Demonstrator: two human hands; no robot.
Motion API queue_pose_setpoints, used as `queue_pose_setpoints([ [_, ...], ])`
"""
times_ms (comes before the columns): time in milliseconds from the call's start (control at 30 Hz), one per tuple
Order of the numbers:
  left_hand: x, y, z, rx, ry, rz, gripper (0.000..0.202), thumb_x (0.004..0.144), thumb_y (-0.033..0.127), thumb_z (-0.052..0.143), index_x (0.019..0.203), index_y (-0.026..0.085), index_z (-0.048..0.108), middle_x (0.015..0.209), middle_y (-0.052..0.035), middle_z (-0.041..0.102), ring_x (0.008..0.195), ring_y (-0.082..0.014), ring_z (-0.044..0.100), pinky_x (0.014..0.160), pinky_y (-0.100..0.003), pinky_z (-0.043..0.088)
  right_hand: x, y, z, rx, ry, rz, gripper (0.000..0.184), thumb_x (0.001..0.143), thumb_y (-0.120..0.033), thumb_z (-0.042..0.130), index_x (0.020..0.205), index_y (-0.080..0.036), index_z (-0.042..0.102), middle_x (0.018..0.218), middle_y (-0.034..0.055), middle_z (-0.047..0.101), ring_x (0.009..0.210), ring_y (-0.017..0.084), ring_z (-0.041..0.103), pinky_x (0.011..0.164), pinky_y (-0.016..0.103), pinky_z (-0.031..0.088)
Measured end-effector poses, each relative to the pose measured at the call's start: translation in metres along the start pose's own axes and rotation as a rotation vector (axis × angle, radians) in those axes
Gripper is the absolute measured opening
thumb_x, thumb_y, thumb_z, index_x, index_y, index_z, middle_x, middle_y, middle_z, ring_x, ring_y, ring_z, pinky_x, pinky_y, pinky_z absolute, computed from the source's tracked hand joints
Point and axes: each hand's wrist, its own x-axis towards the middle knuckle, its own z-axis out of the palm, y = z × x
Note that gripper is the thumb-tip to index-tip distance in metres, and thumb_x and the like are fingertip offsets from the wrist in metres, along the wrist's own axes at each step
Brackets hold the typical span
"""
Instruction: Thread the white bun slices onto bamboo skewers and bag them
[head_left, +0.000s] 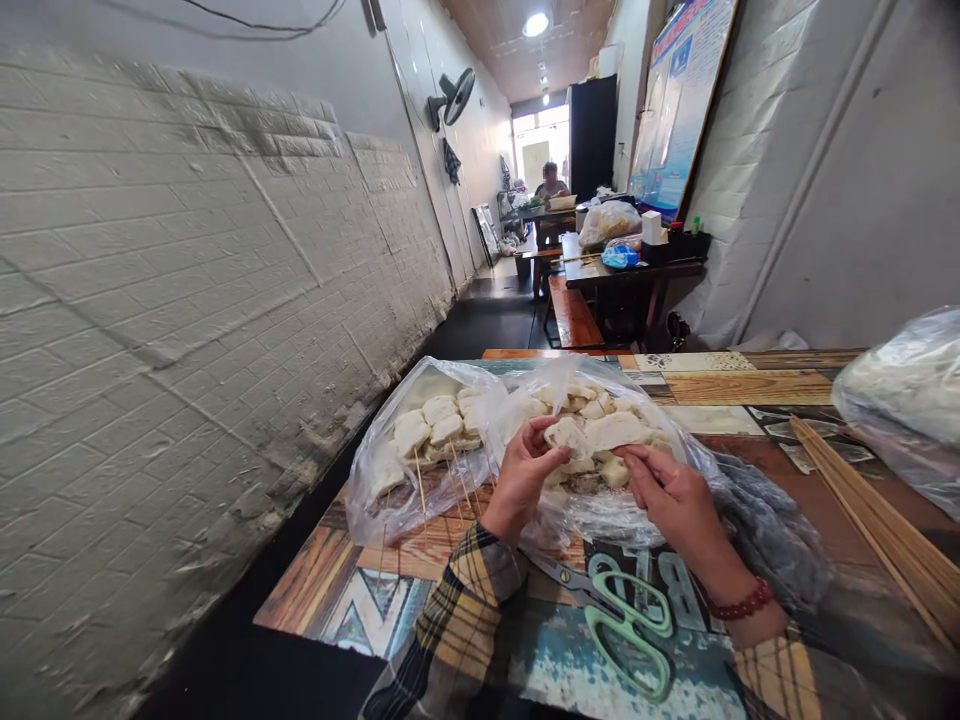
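My left hand (521, 478) pinches a pale tofu piece (567, 434) at the edge of an open clear plastic bag (600, 510) full of similar white pieces. My right hand (671, 500) is just right of it, fingers curled close to the pile, and it seems to pinch something thin that I cannot make out. A second clear bag (390, 490) to the left holds skewered tofu pieces (439, 425), their bamboo sticks pointing toward me. Green-handled scissors (626, 625) lie on the table below my hands.
A bundle of bamboo skewers (874, 520) lies at the right beside another plastic bag (904, 400). The patterned table (360, 600) stands along a brick wall (187, 300). Beyond are dark tables and a bench (574, 310); a person (551, 182) sits far back.
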Motion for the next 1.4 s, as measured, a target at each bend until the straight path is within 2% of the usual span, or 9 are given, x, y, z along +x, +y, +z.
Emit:
queue_pose_setpoints([
  [233, -0.001, 0.002, -0.002, -0.033, -0.001, -0.01, 0.054, 0.062, 0.019, 0.082, 0.114, 0.019, 0.068, 0.105, -0.005, 0.07, 0.094, -0.0167, 0.061, 0.082, -0.026, 0.046, -0.004, -0.003, 0.005, 0.072, -0.038, 0.083, 0.041, 0.087, -0.051, 0.052, 0.097, -0.017, 0.072, 0.043, -0.0061, 0.047, 0.04, 0.011, 0.043, 0.04, 0.023, 0.033],
  [333, -0.001, 0.003, -0.002, -0.033, 0.034, -0.007, 0.058, 0.063, 0.021, 0.082, 0.118, 0.02, 0.065, 0.099, -0.0027, 0.069, 0.088, -0.0144, 0.06, 0.073, -0.022, 0.047, -0.005, -0.001, 0.007, 0.075, -0.033, 0.092, 0.04, 0.087, -0.051, 0.053, 0.099, -0.017, 0.072, 0.044, -0.0066, 0.047, 0.04, 0.011, 0.042, 0.041, 0.023, 0.032],
  [433, -0.002, 0.005, -0.002, -0.104, 0.043, -0.046, 0.05, 0.065, 0.027, 0.082, 0.111, 0.021, 0.065, 0.096, -0.0019, 0.067, 0.081, -0.0139, 0.06, 0.064, -0.022, 0.048, -0.004, 0.004, 0.006, 0.104, -0.093, 0.103, 0.04, 0.088, -0.051, 0.053, 0.099, -0.018, 0.071, 0.045, -0.0064, 0.048, 0.041, 0.012, 0.043, 0.042, 0.024, 0.032],
  [500, -0.002, 0.007, -0.003, -0.142, 0.044, -0.07, 0.046, 0.065, 0.03, 0.083, 0.107, 0.02, 0.066, 0.097, -0.0029, 0.067, 0.08, -0.0143, 0.061, 0.063, -0.023, 0.05, -0.004, 0.006, 0.005, 0.12, -0.123, 0.099, 0.04, 0.089, -0.051, 0.052, 0.1, -0.017, 0.071, 0.046, -0.0061, 0.048, 0.044, 0.012, 0.045, 0.044, 0.024, 0.034],
  [733, 0.001, 0.008, -0.009, -0.171, 0.112, -0.066, 0.052, 0.069, 0.039, 0.08, 0.116, 0.02, 0.066, 0.095, -0.0021, 0.069, 0.073, -0.0103, 0.059, 0.058, -0.019, 0.045, -0.009, -0.003, 0.003, 0.087, -0.185, 0.071, 0.038, 0.091, -0.047, 0.051, 0.099, -0.016, 0.07, 0.049, -0.006, 0.047, 0.045, 0.011, 0.043, 0.045, 0.024, 0.034],
  [900, 0.003, 0.007, -0.01, -0.191, 0.051, -0.09, 0.044, 0.071, 0.047, 0.077, 0.104, 0.02, 0.066, 0.083, 0.0001, 0.064, 0.061, -0.0109, 0.058, 0.045, -0.019, 0.039, -0.011, -0.01, 0.003, 0.025, -0.236, 0.049, 0.038, 0.091, -0.046, 0.049, 0.098, -0.015, 0.07, 0.049, -0.0056, 0.048, 0.043, 0.011, 0.042, 0.044, 0.024, 0.033],
  [1067, 0.003, 0.011, -0.011, -0.18, 0.105, -0.061, 0.049, 0.068, 0.042, 0.08, 0.109, 0.017, 0.07, 0.092, -0.0034, 0.067, 0.067, -0.0102, 0.055, 0.05, -0.02, 0.038, -0.013, -0.017, 0.003, -0.048, -0.314, 0.035, 0.04, 0.092, -0.045, 0.047, 0.096, -0.015, 0.071, 0.05, -0.0047, 0.052, 0.042, 0.011, 0.044, 0.045, 0.024, 0.037],
  [1167, 0.003, 0.013, -0.012, -0.169, 0.123, -0.042, 0.056, 0.064, 0.032, 0.084, 0.115, 0.017, 0.069, 0.086, -0.0017, 0.067, 0.066, -0.0088, 0.051, 0.054, -0.021, 0.038, -0.014, -0.018, 0.004, -0.087, -0.345, 0.008, 0.04, 0.092, -0.045, 0.046, 0.097, -0.015, 0.072, 0.05, -0.0043, 0.053, 0.044, 0.012, 0.048, 0.048, 0.024, 0.04],
  [1400, 0.004, 0.015, -0.014, -0.175, 0.162, -0.035, 0.045, 0.059, 0.03, 0.087, 0.098, 0.013, 0.074, 0.086, -0.005, 0.07, 0.066, -0.009, 0.051, 0.053, -0.021, 0.031, -0.019, -0.018, 0.009, -0.104, -0.38, -0.025, 0.041, 0.093, -0.045, 0.045, 0.097, -0.015, 0.072, 0.049, -0.0035, 0.055, 0.045, 0.013, 0.052, 0.05, 0.025, 0.042],
])
